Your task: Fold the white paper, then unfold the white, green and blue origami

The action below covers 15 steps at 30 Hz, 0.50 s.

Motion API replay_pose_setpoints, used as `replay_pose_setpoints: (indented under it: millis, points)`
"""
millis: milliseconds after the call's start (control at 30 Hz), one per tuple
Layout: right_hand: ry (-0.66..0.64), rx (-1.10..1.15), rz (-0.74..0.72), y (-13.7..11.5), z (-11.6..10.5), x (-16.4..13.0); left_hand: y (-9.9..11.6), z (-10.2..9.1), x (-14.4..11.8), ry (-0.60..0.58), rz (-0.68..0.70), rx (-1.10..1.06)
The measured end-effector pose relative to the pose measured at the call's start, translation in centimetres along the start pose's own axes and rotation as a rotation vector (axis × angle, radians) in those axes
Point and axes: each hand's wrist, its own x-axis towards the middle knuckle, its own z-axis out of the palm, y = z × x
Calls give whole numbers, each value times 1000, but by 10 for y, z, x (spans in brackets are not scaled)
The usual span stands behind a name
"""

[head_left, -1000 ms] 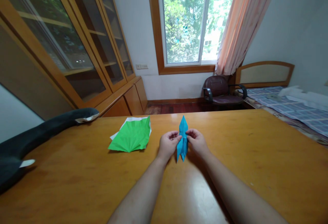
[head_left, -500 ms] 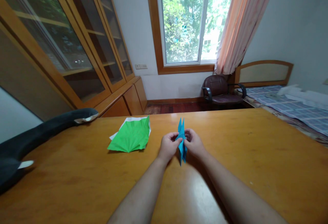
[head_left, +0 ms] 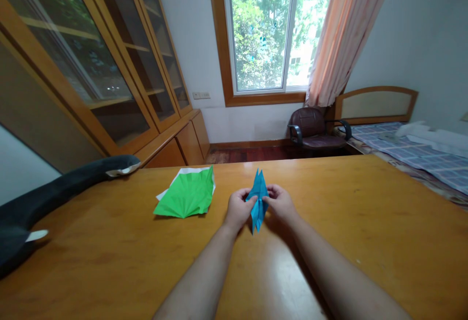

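Note:
A narrow blue folded paper shape (head_left: 258, 199) with pointed ends is held just above the wooden table (head_left: 329, 222), near its middle. My left hand (head_left: 238, 208) pinches its left side and my right hand (head_left: 281, 203) pinches its right side, fingertips meeting around the paper's middle. The upper part of the paper splits into two points spread a little apart. A crumpled green sheet with a white underside (head_left: 187, 192) lies flat on the table to the left of my left hand.
A dark plush toy (head_left: 54, 194) lies along the table's left edge. Wooden glass-door cabinets (head_left: 109, 66) line the left wall. Beyond the table stand a dark chair (head_left: 310, 132) under the window and a bed (head_left: 413, 151) at the right.
The blue paper's flap was pressed narrow between my fingers, then opened again; its top now shows two spread points. My hands stayed in place.

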Motion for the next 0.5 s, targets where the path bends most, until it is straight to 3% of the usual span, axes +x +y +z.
replay_pose_setpoints:
  millis: [100,333,500]
  points:
    - [-34,-13,-18,-5,-4,1,2,-2,0,-12,77,14]
    - [-208,26,-85,-12,-3,-3,12,-3,-5,-115,102,119]
    - [-125,-11,-139,-7,1,-5,10,-2,-5,-26,146,189]
